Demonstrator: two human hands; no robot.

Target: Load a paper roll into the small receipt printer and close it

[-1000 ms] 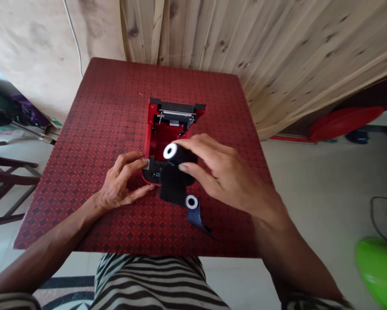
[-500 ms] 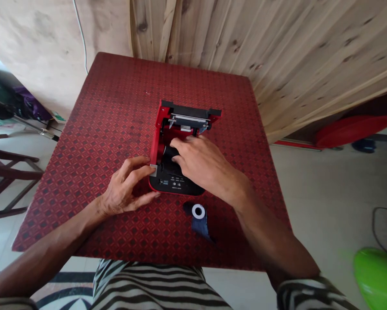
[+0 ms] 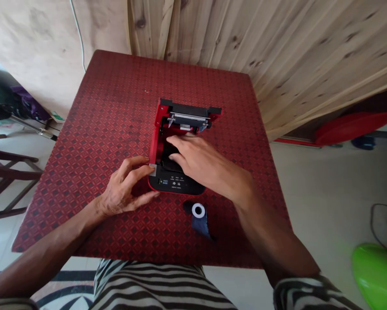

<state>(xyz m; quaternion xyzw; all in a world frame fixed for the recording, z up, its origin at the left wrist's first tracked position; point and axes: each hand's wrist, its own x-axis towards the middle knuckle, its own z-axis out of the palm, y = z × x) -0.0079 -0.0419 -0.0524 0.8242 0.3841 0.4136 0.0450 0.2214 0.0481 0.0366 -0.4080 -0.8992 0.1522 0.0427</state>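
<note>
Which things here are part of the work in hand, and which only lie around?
In use: red printer, black roll inside it, left hand, right hand.
Lying about: small spool on the table, green object, chair.

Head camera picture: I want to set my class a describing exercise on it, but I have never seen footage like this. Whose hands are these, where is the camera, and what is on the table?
The camera sits on a person's head and looks down, so both hands belong to the wearer; the striped clothing at the bottom is theirs too. No machine is doing the work.

On the red patterned table stands a small red printer with its lid open and a black control panel at the near edge. The left hand rests on the table, fingers touching the printer's left front corner. The right hand reaches into the open compartment, on something black inside; I cannot tell whether it grips it.

In front of the printer lies a small roll with a white core and a dark strip trailing from it.

Behind the table is a wooden wall. A green object shows at lower right.
</note>
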